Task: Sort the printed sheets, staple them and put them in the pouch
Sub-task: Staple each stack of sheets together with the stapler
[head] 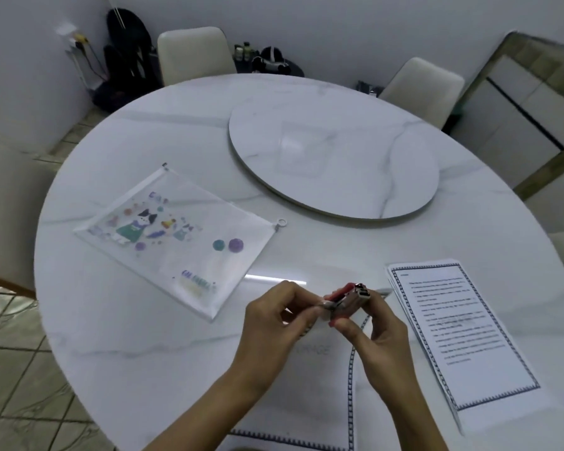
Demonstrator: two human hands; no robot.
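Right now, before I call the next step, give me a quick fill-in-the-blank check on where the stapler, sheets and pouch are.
1. The left hand and right hand together hold a red ____.
2. The pouch lies flat on the table, to the ____ of both hands.
3. The stack of printed sheets lies right of the hands, its text side facing ____.
Missing words: stapler; left; up.

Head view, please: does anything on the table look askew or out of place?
Slightly. The stack of printed sheets on the right is fanned, its left edges stepped rather than flush. The pouch lies at a slant. The left hand and right hand hold the stapler above another sheet; nothing looks spilled or damaged.
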